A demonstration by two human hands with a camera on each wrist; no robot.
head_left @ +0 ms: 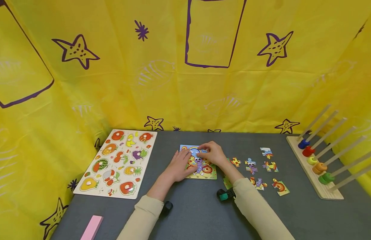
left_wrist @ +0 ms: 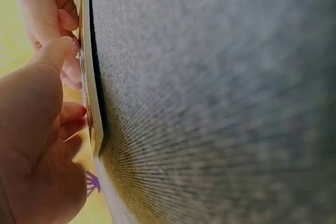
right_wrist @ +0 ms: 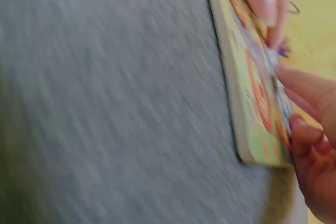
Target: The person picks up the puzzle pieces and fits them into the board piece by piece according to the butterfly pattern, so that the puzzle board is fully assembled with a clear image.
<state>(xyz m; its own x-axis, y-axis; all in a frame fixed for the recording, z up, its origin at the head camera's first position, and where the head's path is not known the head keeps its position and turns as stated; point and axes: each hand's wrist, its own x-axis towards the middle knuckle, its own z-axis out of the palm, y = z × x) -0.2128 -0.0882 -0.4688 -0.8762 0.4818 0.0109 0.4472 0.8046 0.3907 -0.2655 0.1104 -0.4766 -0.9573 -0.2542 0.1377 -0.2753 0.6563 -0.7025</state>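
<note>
A small square jigsaw puzzle (head_left: 212, 175), with a purple butterfly under a blue sky, lies flat on the grey table. My left hand (head_left: 178, 166) rests on its left side, fingers spread fairly straight across the picture. Over the upper part, my right hand (head_left: 214, 154) pinches a puzzle piece between thumb and fingers; most of that piece is hidden. In the right wrist view the thumb (right_wrist: 307, 85) touches a pale bit at the puzzle's surface. Both hands are close together in the left wrist view, at the board's edge (left_wrist: 94, 114).
Several loose puzzle pieces (head_left: 251, 166) lie right of the puzzle, some partly behind the right forearm. A fruit peg board (head_left: 122, 181) is at the left, a pink block (head_left: 92, 228) at the front left. A wooden peg stacker (head_left: 335, 193) with coloured rings stands far right. Yellow cloth hangs behind.
</note>
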